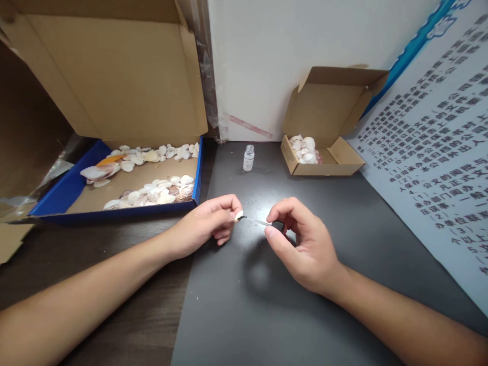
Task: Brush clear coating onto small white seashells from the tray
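Note:
My left hand [219,218] pinches a small white shell [239,215] between thumb and fingers, above the middle of the dark table. In my right hand [301,239] is the black cap [278,225] of a brush [256,220]. Its thin clear stem points left, and the dark bristle tip touches or lies right at the shell. A small uncapped glass bottle [248,159] with a white label stands upright beyond my hands.
A blue-edged cardboard box [139,207] with many shells stands open at the left. At the back right is a smaller open box [328,169] with white shells [304,149]. A printed sheet [438,152] lines the right side; a white panel [263,66] stands behind.

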A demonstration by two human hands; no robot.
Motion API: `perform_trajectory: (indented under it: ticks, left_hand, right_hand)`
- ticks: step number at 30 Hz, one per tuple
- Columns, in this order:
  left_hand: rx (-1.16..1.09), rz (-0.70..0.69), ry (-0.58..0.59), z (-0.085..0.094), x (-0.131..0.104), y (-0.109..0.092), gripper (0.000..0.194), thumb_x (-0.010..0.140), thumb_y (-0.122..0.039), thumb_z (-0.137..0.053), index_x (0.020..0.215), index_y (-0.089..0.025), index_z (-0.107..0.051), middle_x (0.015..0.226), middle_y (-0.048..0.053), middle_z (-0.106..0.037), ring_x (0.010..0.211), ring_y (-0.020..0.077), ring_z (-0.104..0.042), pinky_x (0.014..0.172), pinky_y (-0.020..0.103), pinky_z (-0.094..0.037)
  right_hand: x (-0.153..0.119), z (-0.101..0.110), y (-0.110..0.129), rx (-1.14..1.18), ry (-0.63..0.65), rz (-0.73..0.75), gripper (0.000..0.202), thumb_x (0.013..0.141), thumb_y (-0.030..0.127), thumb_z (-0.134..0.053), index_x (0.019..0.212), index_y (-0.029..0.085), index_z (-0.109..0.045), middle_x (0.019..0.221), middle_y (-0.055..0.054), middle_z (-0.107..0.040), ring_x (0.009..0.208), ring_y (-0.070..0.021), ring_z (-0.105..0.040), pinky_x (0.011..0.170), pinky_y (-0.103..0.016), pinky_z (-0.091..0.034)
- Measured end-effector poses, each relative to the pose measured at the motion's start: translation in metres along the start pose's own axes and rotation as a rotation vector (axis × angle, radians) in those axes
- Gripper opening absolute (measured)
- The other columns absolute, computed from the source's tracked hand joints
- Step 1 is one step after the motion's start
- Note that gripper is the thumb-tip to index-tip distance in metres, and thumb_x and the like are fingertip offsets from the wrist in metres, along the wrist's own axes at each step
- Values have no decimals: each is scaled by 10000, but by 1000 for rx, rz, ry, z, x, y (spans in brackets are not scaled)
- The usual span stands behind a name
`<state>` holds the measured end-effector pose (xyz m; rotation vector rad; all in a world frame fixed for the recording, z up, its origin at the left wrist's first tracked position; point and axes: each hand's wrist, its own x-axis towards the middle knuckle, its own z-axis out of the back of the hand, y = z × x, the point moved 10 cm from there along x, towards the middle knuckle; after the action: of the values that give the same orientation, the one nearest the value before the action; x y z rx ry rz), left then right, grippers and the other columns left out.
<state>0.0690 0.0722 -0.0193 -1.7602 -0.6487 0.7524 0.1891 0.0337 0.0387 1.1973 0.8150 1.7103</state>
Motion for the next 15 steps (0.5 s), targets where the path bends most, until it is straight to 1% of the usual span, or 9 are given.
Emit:
perform_trajectory:
  ticks: [3, 8, 10, 13, 15]
  left_hand:
    - [-4, 5, -4, 0, 0, 0, 113, 887, -228, -548, 802, -196, -482, 569, -85, -350, 497, 73, -310, 482, 193, -352]
    - [-2, 11, -3, 1, 0, 1, 133, 892, -249, -553, 791, -195, -486, 571, -82, -352, 498, 76, -312, 487, 200, -351]
    - [-5, 13, -8, 2, 0, 2, 134, 888, -252, -557, 789, -194, -488, 572, -81, -359, 498, 76, -310, 486, 201, -349]
    - [-8, 15, -18, 2, -1, 2, 133, 878, -256, -564, 789, -196, -486, 571, -80, -361, 496, 78, -309, 484, 203, -348]
    - [-6, 17, -19, 1, -1, 1, 135, 878, -263, -564, 789, -197, -487, 570, -80, -357, 496, 80, -312, 484, 205, -350]
  right_hand:
    - [-1, 1, -1, 8, -12, 3, 110, 854, 176, -598, 900, 244, -524, 612, 81, -450, 501, -102, -431, 462, -232, -374]
    - [-1, 4, 0, 5, -39, 12, 103, 851, 171, -589, 873, 242, -518, 628, 73, -448, 499, -100, -416, 456, -235, -368]
    - [-1, 4, 2, 19, -29, 18, 101, 850, 172, -585, 883, 242, -520, 632, 69, -459, 500, -102, -421, 457, -237, -374]
    - [0, 1, 3, 0, -8, 13, 107, 828, 169, -591, 866, 239, -520, 634, 64, -463, 510, -106, -426, 457, -238, -378]
    - [1, 3, 3, -30, -24, 1, 113, 812, 161, -594, 838, 237, -515, 637, 62, -455, 515, -106, -419, 452, -235, -372]
